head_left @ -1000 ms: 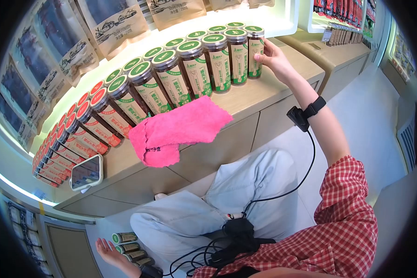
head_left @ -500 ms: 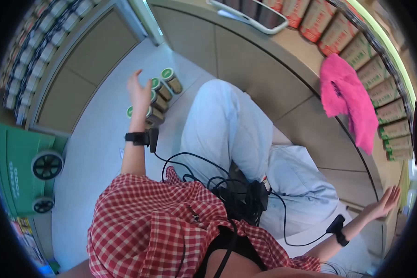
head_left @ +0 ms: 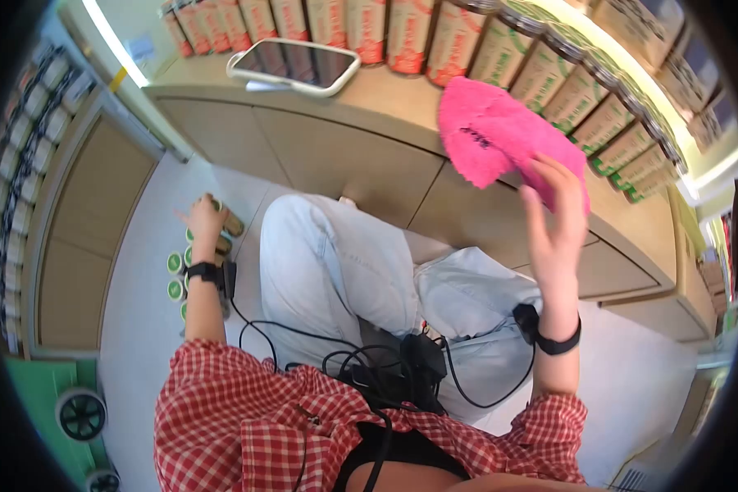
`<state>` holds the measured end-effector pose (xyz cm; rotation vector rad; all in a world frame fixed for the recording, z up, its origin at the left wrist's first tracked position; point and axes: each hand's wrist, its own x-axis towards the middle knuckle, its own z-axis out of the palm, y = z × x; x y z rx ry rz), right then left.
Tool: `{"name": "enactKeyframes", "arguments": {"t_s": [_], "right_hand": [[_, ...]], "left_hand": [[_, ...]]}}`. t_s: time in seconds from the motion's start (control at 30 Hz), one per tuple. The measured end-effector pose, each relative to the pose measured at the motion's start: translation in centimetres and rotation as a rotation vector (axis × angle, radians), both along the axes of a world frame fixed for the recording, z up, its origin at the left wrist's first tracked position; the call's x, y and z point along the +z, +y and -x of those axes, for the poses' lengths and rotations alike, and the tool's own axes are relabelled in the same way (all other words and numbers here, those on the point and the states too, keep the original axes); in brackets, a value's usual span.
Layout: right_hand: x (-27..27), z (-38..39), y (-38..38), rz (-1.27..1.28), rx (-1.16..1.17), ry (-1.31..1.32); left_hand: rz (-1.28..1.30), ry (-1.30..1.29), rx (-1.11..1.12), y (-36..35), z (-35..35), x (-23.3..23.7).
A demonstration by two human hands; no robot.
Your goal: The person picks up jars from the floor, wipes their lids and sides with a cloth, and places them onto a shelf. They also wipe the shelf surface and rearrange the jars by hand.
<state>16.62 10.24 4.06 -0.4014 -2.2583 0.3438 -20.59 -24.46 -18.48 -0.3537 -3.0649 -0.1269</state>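
Note:
My left hand [head_left: 205, 220] is over the far end of a group of green-lidded jars [head_left: 175, 263] on the floor. Its fingers look spread, one pointing left, and they partly cover the lid of the farthest jar [head_left: 234, 224]; whether they grip it is hard to see. On the right, my right hand [head_left: 556, 217] is raised in front of a bright pink cloth [head_left: 484, 131] with dark lettering, draped over the shelf edge. Its fingers are apart and overlap the cloth's lower right part. Both wrists wear black bands with cables.
A phone in a white case [head_left: 299, 66] lies on the wooden shelf [head_left: 385, 102], before rows of red and green printed cans [head_left: 541, 74]. My bent legs [head_left: 328, 262] and black cables [head_left: 369, 353] fill the middle. A green wheeled box [head_left: 41, 394] stands at left.
My view has turned right. My right hand has come up from the lower right to the pink cloth. My left hand has gone from beside the jars to the farthest one.

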Motion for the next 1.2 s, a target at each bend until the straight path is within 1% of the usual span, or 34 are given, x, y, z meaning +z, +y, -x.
{"name": "enactKeyframes", "arguments": {"t_s": [0.03,0.1,0.13,0.17,0.23,0.27,0.37,0.47,0.5,0.53,0.57,0.6,0.63,0.7,0.73,0.8,0.83,0.87,0.93,0.97,1.0,1.03,1.1,1.2], "right_hand": [[-0.3,1.8,0.3,-0.142,0.007,-0.013],[-0.8,4.7,0.9,-0.281,-0.112,-0.043],[-0.9,5.5,0.8,-0.293,-0.195,-0.070],[-1.0,6.1,0.9,-0.303,-0.272,-0.100],[-1.4,6.4,1.8,-0.263,-0.259,-0.101],[-1.8,6.2,2.0,-0.238,-0.244,-0.111],[-1.5,4.6,0.9,-0.003,-0.135,-0.051],[-2.3,3.6,-2.0,0.486,0.254,0.254],[-3.3,3.9,-3.7,0.439,0.289,0.292],[-2.4,4.3,-6.5,0.382,0.317,0.240],[-2.3,4.8,-8.6,0.257,0.361,0.155],[-1.8,5.0,-10.2,0.023,0.306,-0.009],[-1.6,4.6,-10.0,-0.008,0.276,0.015],[-1.0,4.2,-9.3,-0.078,0.225,0.062],[-0.6,3.6,-8.4,-0.055,0.177,0.054],[-2.1,2.2,-5.6,0.078,0.130,0.143],[-2.9,2.0,-5.1,0.287,0.174,0.212],[-3.8,1.9,-4.6,0.492,0.212,0.303],[-5.0,1.7,-4.5,1.203,0.398,0.528],[-5.6,1.7,-4.7,1.211,0.392,0.548],[-6.1,1.8,-4.9,1.217,0.388,0.569],[-6.4,1.8,-5.0,1.222,0.384,0.593],[-6.6,1.9,-4.8,1.250,0.409,0.559],[-7.1,2.4,-6.1,1.284,0.419,0.515]], "left_hand": [[0.006,-0.005,-0.007,0.1,-0.6,0.7],[-0.155,0.115,-0.024,0.6,-1.6,1.2],[-0.229,0.094,0.012,1.7,-3.4,4.1],[-0.390,0.149,-0.059,1.8,-3.8,5.6],[-0.708,0.241,-0.186,1.4,-4.7,7.4],[-0.854,0.210,-0.224,1.2,-5.0,8.1],[-1.279,-0.205,-0.219,4.0,-11.5,15.5],[-1.631,-0.503,-0.344,7.6,-15.7,16.7],[-1.664,-0.594,-0.403,9.3,-17.4,17.1],[-1.665,-0.670,-0.509,11.0,-18.7,17.2],[-1.699,-0.664,-0.570,12.6,-20.2,16.6],[-1.477,-0.409,-0.745,13.7,-21.1,16.4],[-1.241,-0.151,-0.901,14.5,-21.6,16.4],[-1.381,-0.356,-0.800,14.9,-22.3,16.9],[-1.447,-0.457,-0.738,15.0,-22.5,17.3],[-1.574,-0.454,-0.939,14.7,-23.0,18.8],[-1.640,-0.447,-1.034,14.6,-23.1,19.1],[-1.602,-0.381,-1.103,14.5,-23.0,18.6],[-1.433,-0.182,-1.238,14.7,-22.9,18.4],[-1.340,-0.085,-1.299,14.8,-22.8,18.3],[-1.298,-0.033,-1.311,14.9,-22.7,18.3],[-1.308,-0.016,-1.340,15.0,-22.7,18.4],[-1.325,0.016,-1.401,15.6,-22.7,18.7],[-1.498,-0.153,-1.512,16.9,-23.0,18.9]]}}
